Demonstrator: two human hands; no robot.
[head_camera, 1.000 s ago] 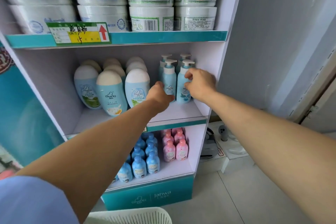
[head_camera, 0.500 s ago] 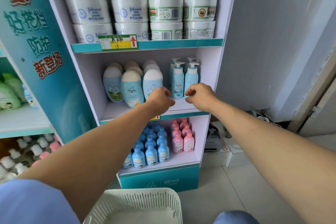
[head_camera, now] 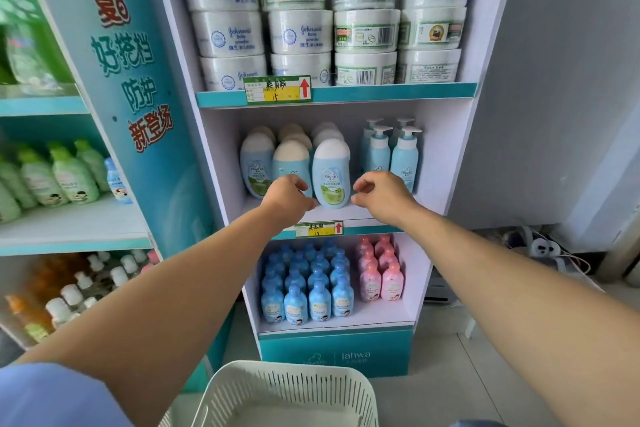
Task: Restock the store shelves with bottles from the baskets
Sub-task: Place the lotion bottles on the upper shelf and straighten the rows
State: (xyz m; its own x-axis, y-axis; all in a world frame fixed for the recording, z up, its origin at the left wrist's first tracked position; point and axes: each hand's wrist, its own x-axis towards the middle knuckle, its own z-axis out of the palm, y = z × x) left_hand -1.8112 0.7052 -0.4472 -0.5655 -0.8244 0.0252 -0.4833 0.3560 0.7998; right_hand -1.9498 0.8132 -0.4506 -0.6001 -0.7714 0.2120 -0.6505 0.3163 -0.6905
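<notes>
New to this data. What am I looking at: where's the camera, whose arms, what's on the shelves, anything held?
There is no robot here. One wide-angle camera sits on a person's head and looks forward and down, so the two bare arms are the wearer's own. The left hand and right hand reach toward the middle shelf of a store display. That shelf carries round-capped bottles and, to their right, pump bottles. Above are stacked white tubs; below are small blue bottles and pink bottles. A white slotted basket sits at the bottom edge. The right hand is loosely curled and holds nothing. The left hand overlaps a round-capped bottle, and contact cannot be told.
</notes>
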